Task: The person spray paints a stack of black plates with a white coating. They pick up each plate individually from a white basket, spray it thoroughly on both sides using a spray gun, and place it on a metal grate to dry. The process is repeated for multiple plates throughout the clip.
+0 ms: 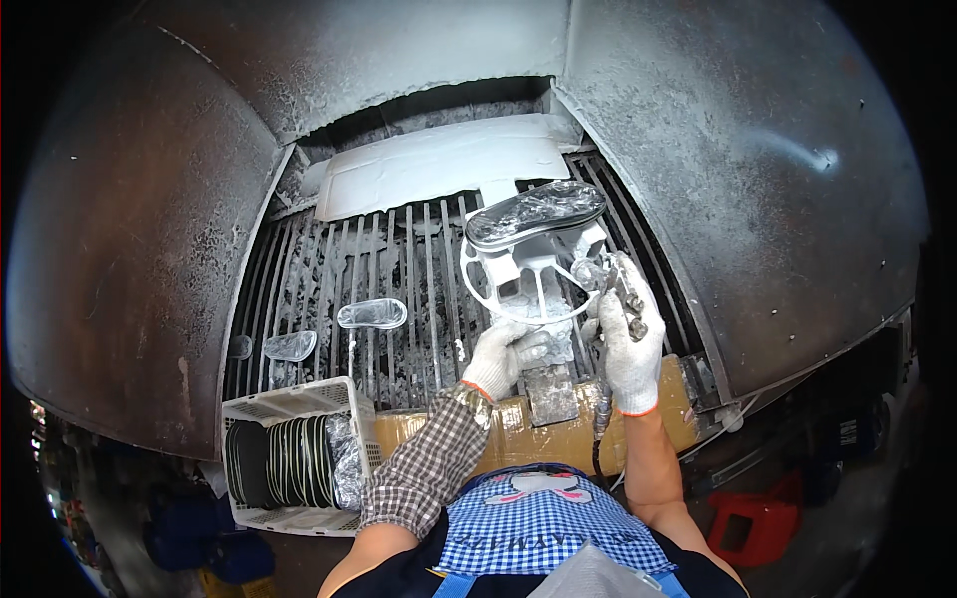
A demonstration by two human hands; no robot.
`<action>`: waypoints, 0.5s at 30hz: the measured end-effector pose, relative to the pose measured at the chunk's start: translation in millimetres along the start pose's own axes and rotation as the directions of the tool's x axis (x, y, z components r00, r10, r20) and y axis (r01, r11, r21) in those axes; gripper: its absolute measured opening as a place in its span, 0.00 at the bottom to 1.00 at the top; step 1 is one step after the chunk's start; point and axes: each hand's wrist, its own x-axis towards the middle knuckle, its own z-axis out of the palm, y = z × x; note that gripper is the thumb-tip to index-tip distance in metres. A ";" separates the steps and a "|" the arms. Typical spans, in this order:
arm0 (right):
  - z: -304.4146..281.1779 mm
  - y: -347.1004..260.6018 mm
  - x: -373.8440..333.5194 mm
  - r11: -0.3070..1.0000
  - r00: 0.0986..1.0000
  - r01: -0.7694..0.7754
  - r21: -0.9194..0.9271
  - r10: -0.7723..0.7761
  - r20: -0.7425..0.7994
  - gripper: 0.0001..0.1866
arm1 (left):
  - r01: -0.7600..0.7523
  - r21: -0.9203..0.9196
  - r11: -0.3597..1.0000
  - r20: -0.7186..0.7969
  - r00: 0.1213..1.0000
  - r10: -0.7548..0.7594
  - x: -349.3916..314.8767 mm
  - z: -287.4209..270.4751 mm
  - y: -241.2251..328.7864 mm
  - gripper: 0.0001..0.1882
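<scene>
I see the shiny sole (535,215) atop the ring stand (543,321); probably light, bendy, slick-faced, best held by its edges; left hand (503,357) curls at the stand's near rim, pinching or not I can't tell; right of the stand, the right hand (634,361) clasps a spray gun (631,297).

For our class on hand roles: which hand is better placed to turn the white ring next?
Probably the left hand: it is by the near edge of the white ring, with no tool visible in it, whereas the right hand grips a metal tool.
</scene>
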 end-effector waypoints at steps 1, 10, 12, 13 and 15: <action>2.3 -4.5 -0.9 1.000 1.000 0.014 -0.028 -0.015 -0.014 0.30 | -0.011 0.006 1.000 0.001 1.000 0.011 -0.6 0.2 0.4 0.20; -9.2 4.9 -6.4 1.000 0.999 -0.012 -0.027 0.014 0.053 0.28 | 0.000 -0.030 1.000 -0.016 1.000 -0.001 -0.6 7.6 -0.2 0.17; -10.1 7.1 -4.3 1.000 0.999 -0.013 -0.003 0.013 0.049 0.28 | 0.037 -0.030 0.999 -0.029 0.999 -0.037 -0.9 3.7 0.5 0.17; -11.0 4.4 -3.6 0.999 0.998 -0.031 0.042 0.028 0.051 0.28 | 0.055 -0.030 0.998 -0.036 0.998 -0.056 -1.3 2.3 1.2 0.17; -7.2 -3.6 -0.7 0.996 0.999 -0.034 0.082 0.034 -0.001 0.28 | 0.014 -0.011 1.000 -0.020 1.000 -0.014 -1.8 1.5 2.1 0.18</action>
